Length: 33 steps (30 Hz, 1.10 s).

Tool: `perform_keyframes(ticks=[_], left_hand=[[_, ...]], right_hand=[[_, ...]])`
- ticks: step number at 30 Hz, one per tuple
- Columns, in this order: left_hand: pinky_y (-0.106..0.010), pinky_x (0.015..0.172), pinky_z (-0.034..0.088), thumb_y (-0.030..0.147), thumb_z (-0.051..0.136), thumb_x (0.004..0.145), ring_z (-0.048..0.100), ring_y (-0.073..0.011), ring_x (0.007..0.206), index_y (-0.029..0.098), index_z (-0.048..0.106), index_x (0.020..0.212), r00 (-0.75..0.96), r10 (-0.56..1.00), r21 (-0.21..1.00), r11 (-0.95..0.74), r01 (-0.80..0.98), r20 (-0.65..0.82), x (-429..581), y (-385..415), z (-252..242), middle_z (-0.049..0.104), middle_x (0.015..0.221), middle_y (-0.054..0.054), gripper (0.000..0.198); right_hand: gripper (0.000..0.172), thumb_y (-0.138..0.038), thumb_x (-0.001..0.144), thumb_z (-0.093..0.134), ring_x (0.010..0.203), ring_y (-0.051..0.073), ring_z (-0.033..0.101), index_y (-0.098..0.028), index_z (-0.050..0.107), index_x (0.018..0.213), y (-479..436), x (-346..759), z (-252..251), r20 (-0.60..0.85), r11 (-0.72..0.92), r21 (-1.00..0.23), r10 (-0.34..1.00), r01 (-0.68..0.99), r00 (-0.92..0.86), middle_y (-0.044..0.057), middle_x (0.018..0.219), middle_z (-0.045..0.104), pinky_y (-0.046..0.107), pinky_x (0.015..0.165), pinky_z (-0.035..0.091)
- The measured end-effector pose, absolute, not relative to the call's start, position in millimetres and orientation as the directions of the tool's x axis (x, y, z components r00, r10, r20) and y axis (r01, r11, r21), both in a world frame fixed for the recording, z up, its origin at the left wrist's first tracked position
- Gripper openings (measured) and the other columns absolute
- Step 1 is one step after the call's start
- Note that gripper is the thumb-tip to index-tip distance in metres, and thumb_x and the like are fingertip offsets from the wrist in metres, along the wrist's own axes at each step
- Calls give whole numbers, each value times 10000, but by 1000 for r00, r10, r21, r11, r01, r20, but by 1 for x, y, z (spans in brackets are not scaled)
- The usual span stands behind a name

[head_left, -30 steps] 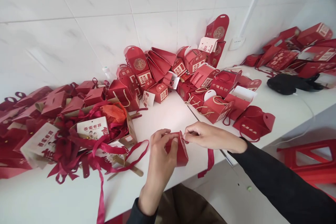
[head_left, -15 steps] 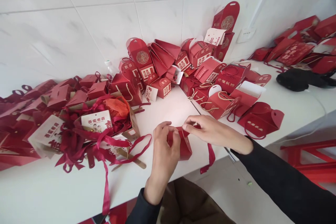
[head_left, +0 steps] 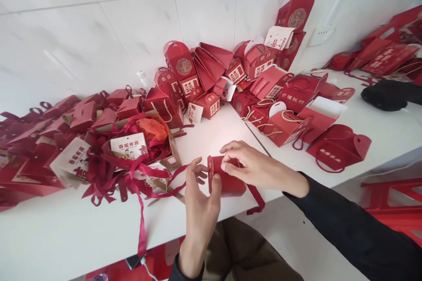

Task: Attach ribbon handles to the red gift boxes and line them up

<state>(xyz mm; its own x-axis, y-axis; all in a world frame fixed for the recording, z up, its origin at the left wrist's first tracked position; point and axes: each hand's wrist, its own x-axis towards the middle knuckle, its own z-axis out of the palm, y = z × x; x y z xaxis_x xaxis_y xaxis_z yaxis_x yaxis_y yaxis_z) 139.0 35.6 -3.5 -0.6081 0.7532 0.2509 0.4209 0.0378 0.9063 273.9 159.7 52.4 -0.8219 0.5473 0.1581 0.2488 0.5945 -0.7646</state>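
Note:
A small red gift box [head_left: 232, 185] lies on the white table [head_left: 108, 232] in front of me, a raised flap at its left end. My left hand [head_left: 202, 189] is at that flap, its fingers apart and its thumb near the box's front. Over the top of the box, my right hand [head_left: 240, 162] has thumb and fingertips pinched together. Whatever is between those fingertips is too small to make out. From the right side of the box, a dark red ribbon [head_left: 256, 199] hangs toward the table edge.
Left of my hands stands a carton [head_left: 173, 158] of red ribbons, with many red boxes [head_left: 84, 116] behind it. More decorated gift boxes [head_left: 211, 104] are piled along the tiled wall. A black object [head_left: 384, 95] lies far right; a red stool [head_left: 392, 202] is below.
My left hand has opened and shifted left from the box's top. My right hand has moved slightly left over the box. The box's left flap now shows, and the view has shifted.

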Motion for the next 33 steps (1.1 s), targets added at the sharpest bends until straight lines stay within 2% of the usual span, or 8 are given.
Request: perform_keyframes(ticks=[5, 15, 18, 21, 23, 25, 28, 33], left_hand=[[-344, 854, 509, 368, 604, 943, 629, -187, 975, 222, 501, 1289, -616, 761, 955, -16, 296, 204, 135, 34, -6, 631, 1055, -60, 389], [-335, 870, 485, 423, 620, 930, 611, -198, 996, 218, 541, 1266, -627, 767, 979, -8, 206, 138, 138, 30, 0, 638, 1046, -55, 401], [-318, 849, 481, 467, 581, 945, 617, -191, 954, 211, 614, 1153, -666, 743, 992, 13, 124, 74, 133, 35, 4, 652, 1046, -56, 332], [-288, 760, 469, 430, 644, 884, 587, -160, 792, 190, 643, 925, -645, 764, 999, 43, 14, -24, 125, 43, 6, 649, 877, -25, 243], [-272, 724, 456, 411, 661, 870, 561, -144, 735, 187, 630, 853, -596, 800, 998, 59, -26, -63, 118, 46, 6, 623, 786, -3, 227], [-270, 736, 460, 443, 636, 900, 571, -143, 753, 184, 624, 858, -584, 810, 998, 48, -33, -58, 113, 46, 7, 631, 794, -5, 263], [-281, 765, 478, 498, 610, 927, 593, -147, 775, 180, 603, 884, -606, 794, 999, 21, -38, -40, 108, 46, 10, 653, 827, -17, 321], [-294, 721, 504, 461, 591, 941, 614, -158, 778, 180, 617, 1047, -602, 796, 998, 64, -3, -53, 107, 47, 9, 662, 906, -38, 301]], right_hand=[[160, -156, 965, 641, 1226, 276, 591, -207, 673, 818, 158, 267, 50, 126, 615, -742, 518, 267, -846, 100, 1198, 636, 373, 1068, 439], [164, -103, 974, 641, 1120, 261, 636, -193, 688, 845, 163, 252, 48, 183, 664, -712, 487, 226, -854, 94, 1154, 679, 358, 1013, 476], [194, -100, 985, 637, 1073, 250, 648, -192, 667, 817, 162, 247, 50, 197, 671, -712, 474, 207, -858, 87, 1103, 697, 349, 987, 481], [185, -107, 987, 639, 1058, 243, 643, -197, 665, 827, 161, 246, 50, 206, 667, -719, 472, 194, -857, 74, 1067, 702, 353, 977, 479], [125, -130, 990, 641, 1073, 244, 633, -201, 671, 892, 160, 249, 49, 212, 660, -726, 484, 195, -849, 69, 1076, 697, 365, 983, 479], [41, -184, 996, 649, 1123, 249, 613, -206, 669, 1024, 159, 256, 47, 218, 650, -734, 499, 196, -839, 68, 1132, 684, 381, 1007, 474], [202, -266, 995, 662, 1203, 245, 578, -211, 629, 1186, 157, 265, 43, 225, 638, -746, 511, 191, -829, 70, 1233, 653, 388, 1056, 458], [189, -289, 983, 631, 1167, 253, 603, -196, 639, 1148, 158, 269, 33, 245, 629, -754, 534, 188, -809, 93, 1230, 654, 407, 1041, 473]])
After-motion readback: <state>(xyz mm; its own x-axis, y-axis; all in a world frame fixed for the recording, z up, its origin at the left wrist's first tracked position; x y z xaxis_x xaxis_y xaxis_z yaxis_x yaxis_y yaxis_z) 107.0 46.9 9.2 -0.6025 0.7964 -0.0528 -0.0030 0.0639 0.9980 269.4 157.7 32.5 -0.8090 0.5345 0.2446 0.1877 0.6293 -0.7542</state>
